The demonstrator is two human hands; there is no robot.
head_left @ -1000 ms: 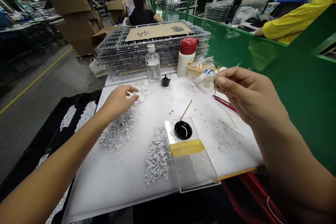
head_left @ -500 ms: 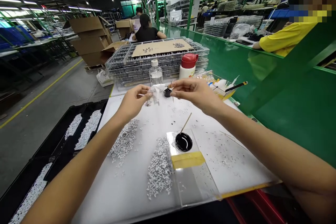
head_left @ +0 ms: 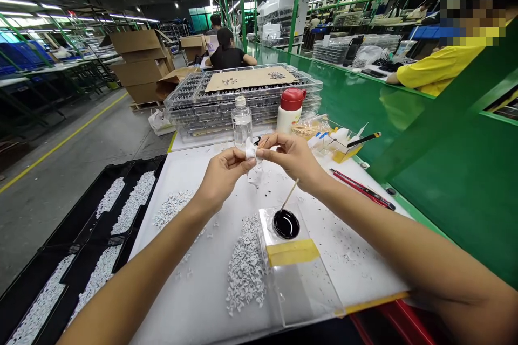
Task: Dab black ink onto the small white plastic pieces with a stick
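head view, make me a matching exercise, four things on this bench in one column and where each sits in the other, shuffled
1. white scrap
2. black liquid dish
3. red-capped bottle
4. black trays

A. beside the clear bottle, before the stacked trays
B. left of the white tabletop, holding white parts
C. pinched between left hand and right hand
D. on the clear plate, stick resting in it

Pairs: 1-C, 2-D, 3-A, 4-B

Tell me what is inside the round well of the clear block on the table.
Glossy black liquid fills the well, and a thin wooden stick leans in it. The liquid covers the stick's lower tip and the well's bottom.
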